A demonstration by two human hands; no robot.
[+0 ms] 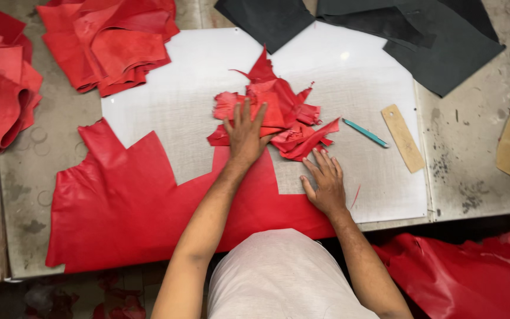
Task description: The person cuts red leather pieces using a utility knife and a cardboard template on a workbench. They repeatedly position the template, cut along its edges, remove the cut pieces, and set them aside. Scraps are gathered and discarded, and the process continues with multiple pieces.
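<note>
A worn grey counter (60,124) carries a white cutting board (178,88), and across the board's near edge lies a large red leather hide (119,201) with stepped notches cut out of its upper side. Dark grey leather sheets (444,47) overlap the board's far right corner, and stacks of cut red pieces (107,41) sit at the far left. In the middle of the board rests a pile of red leather scraps (278,115). The left arm reaches straight forward over the hide, and the left hand (245,137) lies palm down with fingers spread wide, pressing flat on the near left part of the scrap pile and holding nothing. The right arm angles inward from the lower right; the right hand (324,180) rests flat on the board just below the pile, fingers open and slightly fanned, fingertips close to the nearest scraps, its heel at the edge of the hide. Right of the pile, apart from both hands, lie a tan rectangular strip (403,139) and, smaller, a teal-handled knife (365,133).
</note>
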